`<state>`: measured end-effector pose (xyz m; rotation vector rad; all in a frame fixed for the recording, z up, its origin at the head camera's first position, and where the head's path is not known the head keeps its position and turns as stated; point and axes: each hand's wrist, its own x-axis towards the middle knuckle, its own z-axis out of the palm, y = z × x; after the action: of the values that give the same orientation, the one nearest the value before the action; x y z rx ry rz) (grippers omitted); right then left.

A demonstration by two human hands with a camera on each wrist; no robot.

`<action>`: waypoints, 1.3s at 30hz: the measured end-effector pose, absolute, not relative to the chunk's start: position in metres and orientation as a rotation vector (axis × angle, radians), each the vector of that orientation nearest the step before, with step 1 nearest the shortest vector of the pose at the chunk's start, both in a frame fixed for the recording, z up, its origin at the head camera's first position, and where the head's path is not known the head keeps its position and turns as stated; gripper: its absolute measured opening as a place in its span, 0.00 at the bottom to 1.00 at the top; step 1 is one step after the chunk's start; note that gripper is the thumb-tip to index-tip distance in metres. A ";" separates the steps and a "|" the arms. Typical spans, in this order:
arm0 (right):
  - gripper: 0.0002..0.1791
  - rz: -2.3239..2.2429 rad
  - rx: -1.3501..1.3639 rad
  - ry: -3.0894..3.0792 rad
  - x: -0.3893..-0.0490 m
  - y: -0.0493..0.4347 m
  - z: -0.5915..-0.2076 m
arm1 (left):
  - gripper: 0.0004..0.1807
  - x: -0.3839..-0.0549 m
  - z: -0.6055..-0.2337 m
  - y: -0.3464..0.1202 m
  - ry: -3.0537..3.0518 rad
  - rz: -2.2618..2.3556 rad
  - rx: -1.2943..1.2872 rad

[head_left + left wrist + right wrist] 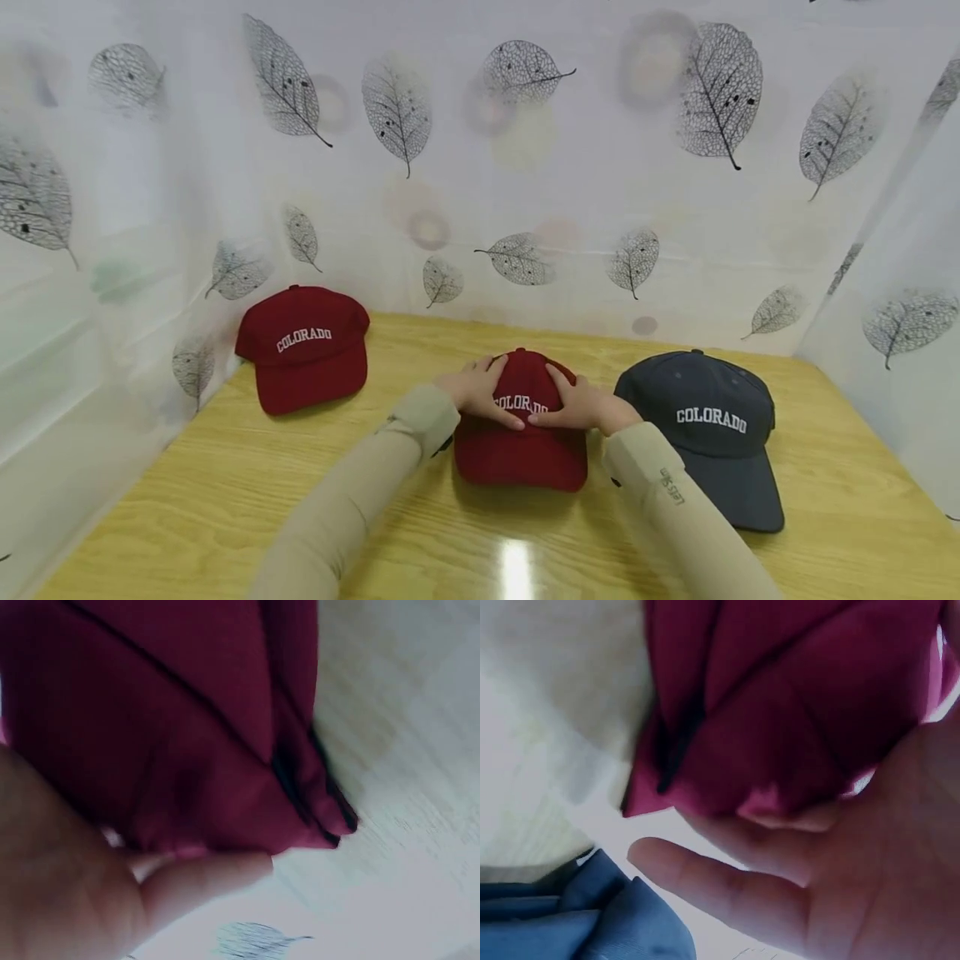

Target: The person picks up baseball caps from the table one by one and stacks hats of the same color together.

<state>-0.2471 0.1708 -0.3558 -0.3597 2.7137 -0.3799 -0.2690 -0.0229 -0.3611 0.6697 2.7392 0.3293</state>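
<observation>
In the head view, a red baseball cap with white COLORADO lettering sits at the middle of the table, brim toward me. My left hand holds its left side and my right hand holds its right side. Both thumbs lie on the front near the lettering. Close up in the left wrist view, fingers of the left hand bear on the cap's red cloth. The right wrist view shows the right hand against the same cloth, its lowest finger standing apart.
Another red COLORADO cap lies at the table's back left. A dark blue COLORADO cap stands just right of my right hand, brim toward the front right. Behind the wooden table hangs a white leaf-patterned curtain.
</observation>
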 end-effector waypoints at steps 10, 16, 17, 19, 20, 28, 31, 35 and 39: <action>0.58 -0.694 -0.352 2.867 -0.225 0.173 -0.369 | 0.62 -0.237 -0.364 -0.024 2.987 0.329 0.595; 0.56 -1.143 -0.440 2.605 -0.202 0.195 -0.370 | 0.57 -0.223 -0.363 -0.050 2.765 0.777 0.564; 0.54 -1.182 -0.417 2.554 -0.198 0.198 -0.369 | 0.54 -0.221 -0.363 -0.055 2.713 0.856 0.564; 0.51 -1.231 -0.353 2.483 -0.189 0.204 -0.367 | 0.45 -0.219 -0.364 -0.064 2.596 0.995 0.544; 0.49 -1.261 -0.314 2.445 -0.186 0.205 -0.367 | 0.39 -0.218 -0.365 -0.069 2.535 1.058 0.525; 0.39 -1.421 -0.219 2.272 -0.177 0.203 -0.372 | 0.09 -0.212 -0.372 -0.081 2.277 1.348 0.320; 0.35 -1.459 -0.265 2.242 -0.178 0.201 -0.372 | 0.10 -0.210 -0.373 -0.078 2.297 1.382 0.227; 0.33 -1.494 -0.316 2.208 -0.178 0.199 -0.371 | 0.13 -0.210 -0.375 -0.077 2.336 1.378 0.206; 0.34 -1.499 -0.294 2.185 -0.178 0.198 -0.370 | 0.19 -0.212 -0.377 -0.079 2.369 1.330 0.238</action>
<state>-0.1783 0.1981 -0.3697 -0.2936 2.1854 -1.4990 -0.2122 -0.0788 -0.3775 0.2385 2.3690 1.3301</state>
